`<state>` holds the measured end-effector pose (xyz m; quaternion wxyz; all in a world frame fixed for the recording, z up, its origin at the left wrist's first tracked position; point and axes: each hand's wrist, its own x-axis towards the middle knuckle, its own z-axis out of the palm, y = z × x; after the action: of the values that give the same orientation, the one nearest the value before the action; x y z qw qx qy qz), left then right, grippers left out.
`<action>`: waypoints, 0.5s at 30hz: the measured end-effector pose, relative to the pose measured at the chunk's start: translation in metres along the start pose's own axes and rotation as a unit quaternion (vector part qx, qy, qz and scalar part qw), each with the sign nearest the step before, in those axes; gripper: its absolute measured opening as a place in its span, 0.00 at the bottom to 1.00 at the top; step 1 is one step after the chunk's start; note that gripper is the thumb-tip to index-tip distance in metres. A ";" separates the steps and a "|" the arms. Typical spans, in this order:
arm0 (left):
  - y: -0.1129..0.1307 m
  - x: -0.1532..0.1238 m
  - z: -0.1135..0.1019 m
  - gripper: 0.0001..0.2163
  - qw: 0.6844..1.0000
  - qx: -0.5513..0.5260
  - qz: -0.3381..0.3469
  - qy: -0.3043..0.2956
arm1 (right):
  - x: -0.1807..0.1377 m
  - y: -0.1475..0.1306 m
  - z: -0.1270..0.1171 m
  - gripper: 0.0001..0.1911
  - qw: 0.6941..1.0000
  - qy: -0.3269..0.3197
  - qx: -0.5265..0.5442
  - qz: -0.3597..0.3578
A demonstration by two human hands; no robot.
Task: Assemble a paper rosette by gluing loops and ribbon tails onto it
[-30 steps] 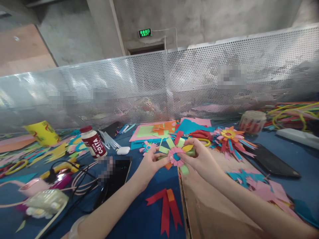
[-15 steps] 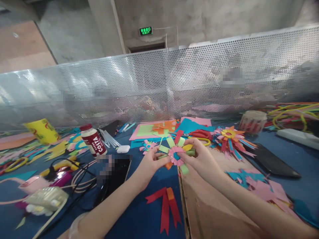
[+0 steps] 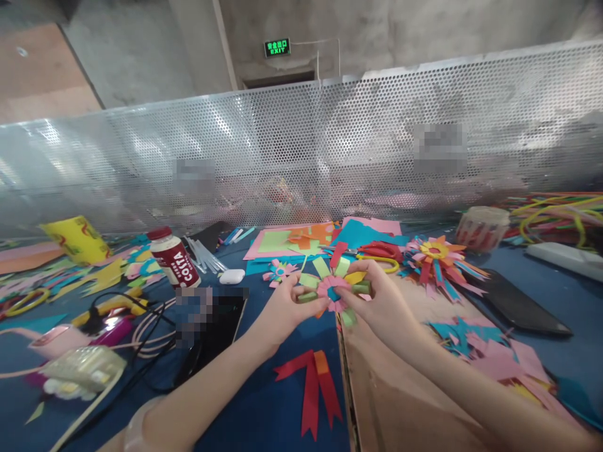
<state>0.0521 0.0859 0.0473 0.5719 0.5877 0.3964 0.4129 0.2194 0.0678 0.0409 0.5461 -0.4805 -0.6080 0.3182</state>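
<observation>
Between my two hands is a paper flower with a pink ring, a blue centre and green, red, yellow and orange strips around it. My left hand pinches its left edge between thumb and fingers. On the other side my right hand grips it, thumb pressed on the blue centre and fingers behind, out of sight. Below the hands, red notched paper strips joined with an orange piece lie on the blue table. A smaller paper flower lies just beyond my left hand.
Red-handled scissors and coloured paper sheets lie behind the flower. A finished-looking paper rosette and a black phone are at right. A Costa bottle, cables and a tape roll are at left.
The view has shifted slightly. Both hands keep hold of the paper flower in nearly the same place, with the right thumb still over its centre.
</observation>
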 end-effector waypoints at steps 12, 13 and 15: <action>-0.002 0.000 -0.001 0.21 0.997 0.078 0.001 0.015 | -0.002 -0.004 0.001 0.13 1.000 0.004 0.013 0.005; 0.000 -0.001 0.000 0.20 0.997 0.075 0.002 0.016 | -0.002 -0.005 0.001 0.13 1.000 0.003 0.018 0.005; 0.002 -0.001 0.001 0.18 0.997 0.070 0.006 0.016 | -0.001 -0.006 0.002 0.14 1.000 -0.001 0.025 0.013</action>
<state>0.0526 0.0847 0.0490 0.5205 0.6217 0.4299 0.3972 0.2165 0.0648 0.0454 0.5532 -0.4740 -0.5940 0.3414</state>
